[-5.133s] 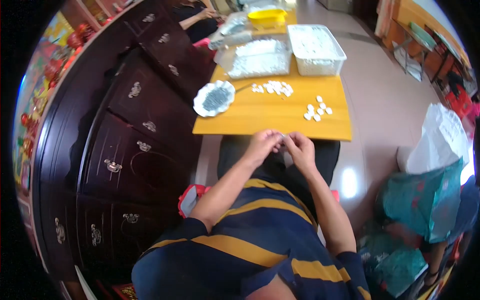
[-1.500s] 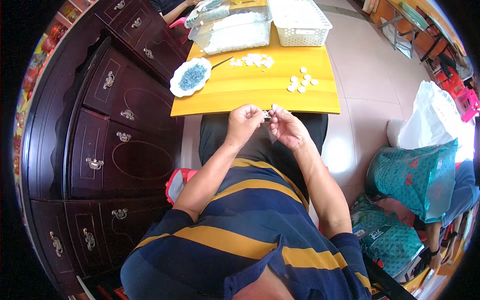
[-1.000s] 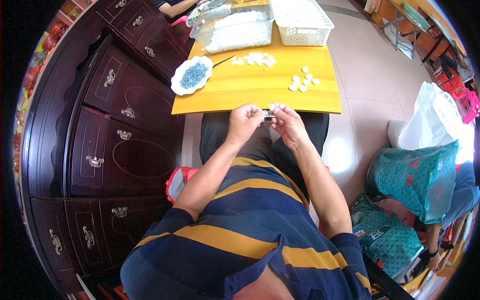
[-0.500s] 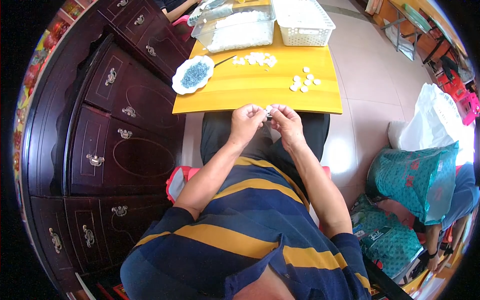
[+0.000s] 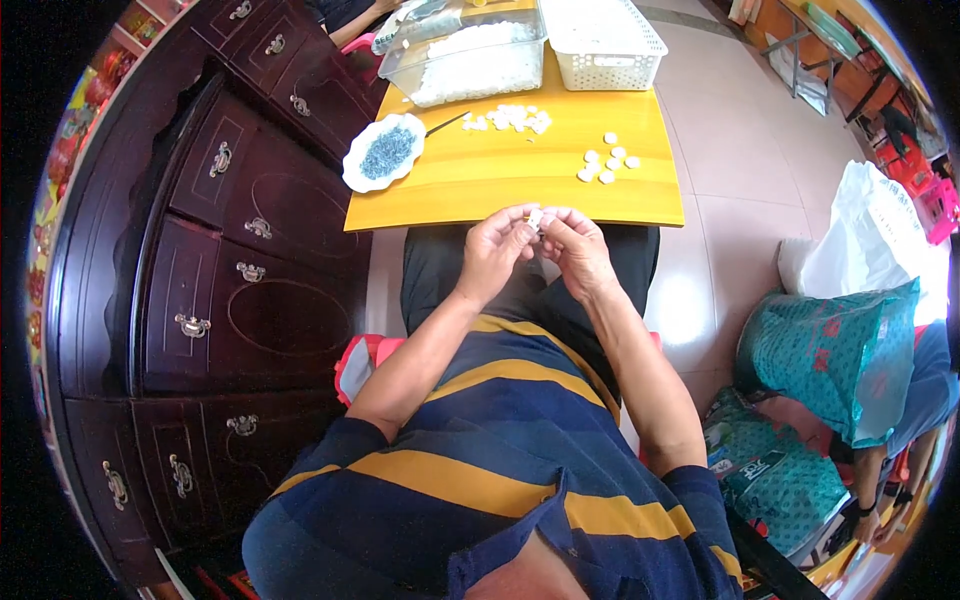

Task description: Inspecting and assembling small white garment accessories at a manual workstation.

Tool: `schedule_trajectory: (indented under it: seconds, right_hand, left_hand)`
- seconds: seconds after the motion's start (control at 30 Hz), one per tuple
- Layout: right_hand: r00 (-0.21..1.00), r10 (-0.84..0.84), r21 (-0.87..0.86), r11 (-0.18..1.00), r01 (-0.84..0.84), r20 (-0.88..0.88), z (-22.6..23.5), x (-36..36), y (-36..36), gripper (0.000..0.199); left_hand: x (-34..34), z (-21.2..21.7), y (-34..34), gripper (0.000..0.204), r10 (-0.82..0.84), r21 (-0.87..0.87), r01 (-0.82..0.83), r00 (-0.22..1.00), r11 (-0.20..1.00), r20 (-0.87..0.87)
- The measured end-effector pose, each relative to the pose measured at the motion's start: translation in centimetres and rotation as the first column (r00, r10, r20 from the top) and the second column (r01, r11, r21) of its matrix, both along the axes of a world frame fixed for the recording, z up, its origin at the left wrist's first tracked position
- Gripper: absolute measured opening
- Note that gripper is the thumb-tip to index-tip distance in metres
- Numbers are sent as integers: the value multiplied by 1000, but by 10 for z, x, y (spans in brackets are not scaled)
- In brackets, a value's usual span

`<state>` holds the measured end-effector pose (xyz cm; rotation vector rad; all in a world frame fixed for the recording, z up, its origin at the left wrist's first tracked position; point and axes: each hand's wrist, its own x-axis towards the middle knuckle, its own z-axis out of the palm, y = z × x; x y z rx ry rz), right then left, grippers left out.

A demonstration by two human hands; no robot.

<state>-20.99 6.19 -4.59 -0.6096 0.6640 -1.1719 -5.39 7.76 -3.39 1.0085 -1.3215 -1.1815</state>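
Note:
My left hand (image 5: pixel 497 250) and my right hand (image 5: pixel 575 248) meet at the near edge of a yellow table (image 5: pixel 500 175), above my lap. Together their fingertips pinch a small white piece (image 5: pixel 535 217). Two loose groups of similar small white pieces (image 5: pixel 603 165) lie on the table beyond my hands, another group of white pieces (image 5: pixel 512 118) farther back. A white plate with blue bits (image 5: pixel 383 153) sits at the table's left edge, a thin dark tool (image 5: pixel 446 124) beside it.
A clear tub of white pieces (image 5: pixel 470 62) and a white lattice basket (image 5: pixel 600 30) stand at the table's far side. A dark wooden cabinet with drawers (image 5: pixel 220 250) runs along my left. Teal bags (image 5: pixel 840 350) and a white bag (image 5: pixel 865 225) lie on the floor to my right.
Since the oldest frame the view has shifted and the table sits higher in the picture. Over the last second my hands stay together at the table edge, fingers barely shifting.

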Motion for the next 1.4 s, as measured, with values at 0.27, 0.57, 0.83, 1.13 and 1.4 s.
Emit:
schedule_trajectory:
  seconds: [0.27,0.57,0.83,1.13,1.4]
  right_hand:
    - [998,21,-97,995,-15,58,7,-3,2,7]
    - [994,82,-109,991,-74,66,3,-9,0,6]
    - [993,95,-123,989,-86,65,3,-9,1,7]
    - [999,43,-64,997,-41,28,-17,-10,-8,4]
    - [957,-84,-23,996,81,-277,-2,-4,-5,4]
  left_hand:
    - [4,5,-1,30,-80,-92,81,997,992,18]
    - [5,5,-3,21,-106,-115,107,994,988,16]
    - [6,15,-4,22,-157,-75,155,988,985,-16]
    - [3,-7,-15,18,-128,-48,129,992,991,18]
    - [6,-2,-27,20,-62,-90,88,964,992,260]
